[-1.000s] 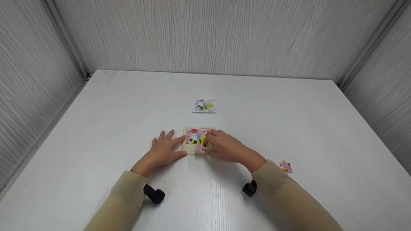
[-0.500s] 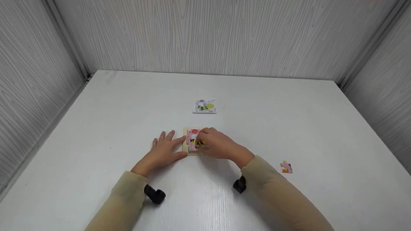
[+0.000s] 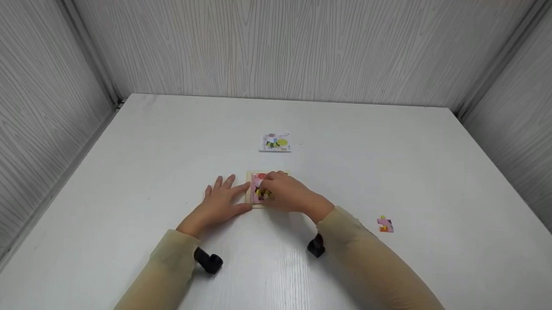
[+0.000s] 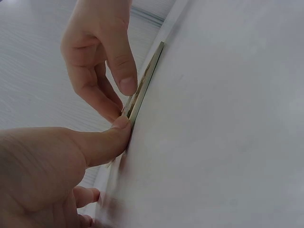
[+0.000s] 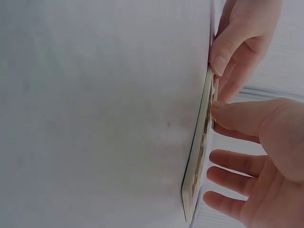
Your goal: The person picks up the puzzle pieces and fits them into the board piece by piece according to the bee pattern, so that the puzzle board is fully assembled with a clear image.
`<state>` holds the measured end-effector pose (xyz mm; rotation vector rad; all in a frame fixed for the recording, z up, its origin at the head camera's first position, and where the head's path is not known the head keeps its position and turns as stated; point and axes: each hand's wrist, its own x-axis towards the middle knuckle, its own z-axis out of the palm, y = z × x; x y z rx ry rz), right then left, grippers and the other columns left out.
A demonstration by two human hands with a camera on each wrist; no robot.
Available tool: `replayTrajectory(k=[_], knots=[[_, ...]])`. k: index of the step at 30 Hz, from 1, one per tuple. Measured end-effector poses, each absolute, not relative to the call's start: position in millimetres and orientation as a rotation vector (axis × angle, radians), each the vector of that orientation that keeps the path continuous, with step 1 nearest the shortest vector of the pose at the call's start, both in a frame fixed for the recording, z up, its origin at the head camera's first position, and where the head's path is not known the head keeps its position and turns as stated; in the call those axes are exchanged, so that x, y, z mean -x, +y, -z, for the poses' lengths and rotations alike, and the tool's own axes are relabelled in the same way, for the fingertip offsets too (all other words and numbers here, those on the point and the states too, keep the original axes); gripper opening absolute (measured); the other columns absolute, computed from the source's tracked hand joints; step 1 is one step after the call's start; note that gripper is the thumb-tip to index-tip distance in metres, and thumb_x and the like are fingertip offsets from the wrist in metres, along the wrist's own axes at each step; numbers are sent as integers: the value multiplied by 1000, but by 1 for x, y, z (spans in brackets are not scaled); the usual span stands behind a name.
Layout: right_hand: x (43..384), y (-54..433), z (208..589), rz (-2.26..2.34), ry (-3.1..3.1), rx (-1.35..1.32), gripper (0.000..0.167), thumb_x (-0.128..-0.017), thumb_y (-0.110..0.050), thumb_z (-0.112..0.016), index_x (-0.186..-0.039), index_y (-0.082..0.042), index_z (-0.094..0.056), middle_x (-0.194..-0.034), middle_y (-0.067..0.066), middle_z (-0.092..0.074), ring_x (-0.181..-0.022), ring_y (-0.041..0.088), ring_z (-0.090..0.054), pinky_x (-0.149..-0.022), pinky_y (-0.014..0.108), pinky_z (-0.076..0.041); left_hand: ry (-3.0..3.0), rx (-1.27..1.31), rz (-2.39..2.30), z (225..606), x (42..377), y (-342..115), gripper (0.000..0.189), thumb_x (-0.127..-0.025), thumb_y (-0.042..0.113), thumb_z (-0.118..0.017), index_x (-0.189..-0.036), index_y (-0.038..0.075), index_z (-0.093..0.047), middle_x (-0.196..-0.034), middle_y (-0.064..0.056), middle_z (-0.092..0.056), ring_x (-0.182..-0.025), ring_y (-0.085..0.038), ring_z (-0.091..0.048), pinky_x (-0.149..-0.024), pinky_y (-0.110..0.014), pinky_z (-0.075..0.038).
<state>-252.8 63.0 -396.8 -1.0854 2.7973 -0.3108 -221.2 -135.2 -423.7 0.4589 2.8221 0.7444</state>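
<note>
My left hand (image 3: pixel 221 202) lies with fingers spread at the left side of a small wooden puzzle tray (image 3: pixel 248 198), thumb and index finger on its edge. Over the tray, my right hand (image 3: pixel 292 192) pinches a pink and yellow puzzle piece (image 3: pixel 257 197) down at the tray's left part; the hand covers the tray's right half. In the right wrist view, the right thumb and index finger meet close to the left thumb, above the tray's thin edge (image 5: pixel 194 164). The left wrist view shows the tray (image 4: pixel 151 71) edge-on, with both hands at its near end.
A picture card (image 3: pixel 275 142) with a bee on it lies behind the tray. One loose pink puzzle piece (image 3: pixel 385 225) lies to the right, beyond the right forearm. Grey wood-grain panels (image 3: pixel 282 42) stand around the white table (image 3: pixel 188 122).
My right hand has moved left across the tray, carrying the puzzle piece from the lower middle to the left part, where it now lies lower. My left hand has kept its place.
</note>
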Motion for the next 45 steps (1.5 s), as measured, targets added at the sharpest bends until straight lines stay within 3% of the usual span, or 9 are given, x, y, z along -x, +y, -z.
replayTrajectory(k=[9, 22, 45], knots=[[253, 61, 397, 270, 2805, 1052, 21, -87, -26, -66, -101, -10, -67, -109, 6, -58, -98, 20, -51, -87, 36, -43, 2830, -455, -725, 424, 223, -134, 62, -90, 44, -56, -143, 16, -39, -150, -24, -16, -136, -47, -2, -104, -64, -2], [253, 57, 399, 270, 2793, 994, 35, -87, -27, -66, -119, -13, -61, -122, 8, -55, -111, 24, -50, -96, 39, -40, 2823, -442, -745, 425, 222, -135, 63, -90, 44, -57, -143, 16, -39, -151, -24, -15, -137, -46, -1, -104, -63, -2], [258, 54, 400, 223, 2790, 985, 24, -87, -29, -66, -109, -20, -68, -121, 7, -56, -104, 22, -49, -93, 40, -40, 2826, -449, -723, 424, 222, -135, 62, -90, 43, -57, -142, 16, -40, -150, -24, -16, -136, -47, -1, -104, -63, -2]])
